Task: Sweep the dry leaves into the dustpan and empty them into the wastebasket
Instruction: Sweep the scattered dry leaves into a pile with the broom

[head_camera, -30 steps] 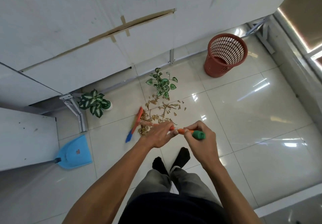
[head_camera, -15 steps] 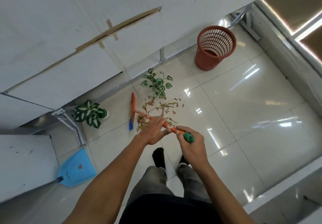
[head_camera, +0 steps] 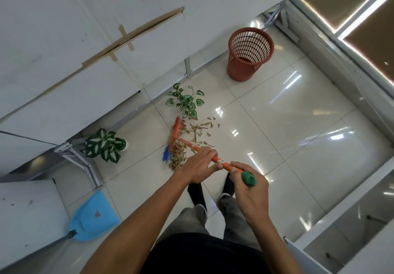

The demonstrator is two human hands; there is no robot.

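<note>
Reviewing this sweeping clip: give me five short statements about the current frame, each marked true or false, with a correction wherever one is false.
1. Both hands, left hand and right hand, grip the broom handle. True.
2. The dustpan already holds leaves. False: it lies bare on the floor, apart from the dry leaves.
3. The wastebasket stands upright. True.
4. The broom head rests inside the wastebasket. False: it is on the floor at the leaf pile.
5. Two potted plants stand near the leaves. True: one, another.
</note>
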